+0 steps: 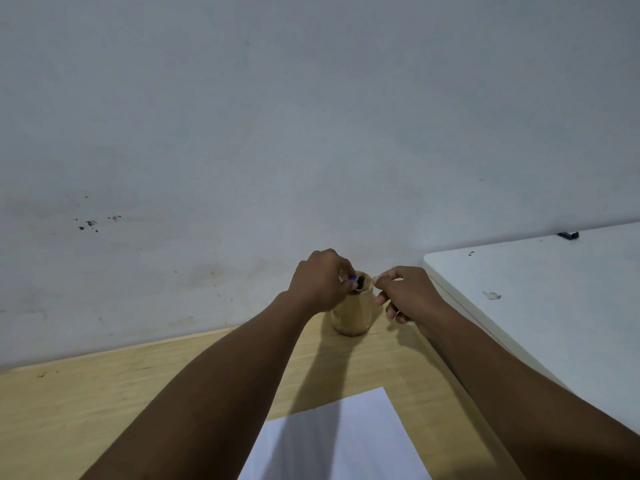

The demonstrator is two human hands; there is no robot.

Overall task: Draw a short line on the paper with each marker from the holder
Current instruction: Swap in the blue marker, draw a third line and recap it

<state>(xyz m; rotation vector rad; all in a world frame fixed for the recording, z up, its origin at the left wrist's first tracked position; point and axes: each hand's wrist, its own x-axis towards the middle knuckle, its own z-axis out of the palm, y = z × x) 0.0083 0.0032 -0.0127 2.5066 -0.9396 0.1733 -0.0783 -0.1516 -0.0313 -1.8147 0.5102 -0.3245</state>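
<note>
A pale wooden holder [353,315] stands on the wooden table near the wall. Dark marker ends [360,282] show in its mouth. My left hand [320,282] curls over the holder's left rim, its fingertips closed on a marker with a blue end [352,277] that still sits inside the holder. My right hand [405,294] is at the holder's right side, thumb and forefinger pinched at the rim. The white paper [332,441] lies nearer to me, between my forearms, partly in their shadow; I see no lines on the part that shows.
The wooden table [104,403] runs along a grey wall [242,133]. A white table [536,306] butts against it on the right, with a small dark object [568,234] at its far edge.
</note>
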